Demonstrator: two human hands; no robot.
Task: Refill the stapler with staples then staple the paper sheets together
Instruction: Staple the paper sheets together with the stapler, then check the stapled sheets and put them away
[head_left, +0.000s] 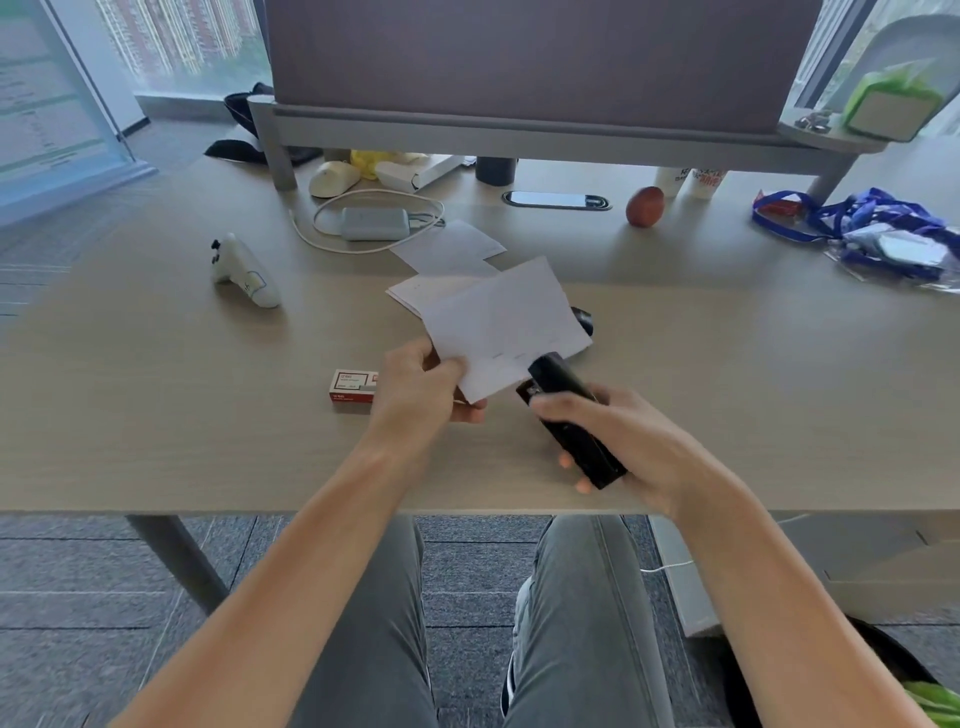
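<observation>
The black stapler (574, 418) is held just above the near part of the counter (156, 415), with the right hand (618, 441) closed around its rear half; its front end is set over the near edge of the paper sheets (506, 330). The sheets are pinched at their lower left corner by the left hand (423, 392), whose grip is closed on them. A red and white staple box (354, 387) is seen lying just left of that hand. More paper (447, 247) lies farther back. A white controller (244, 273) is placed well to the left, a grey adapter (374, 223) ringed by its white cable behind, and an apple (645, 206) toward the right. The pale wood counter is backed by a grey partition (540, 57); windows and grey carpet tiles (78, 587) are visible beyond.
</observation>
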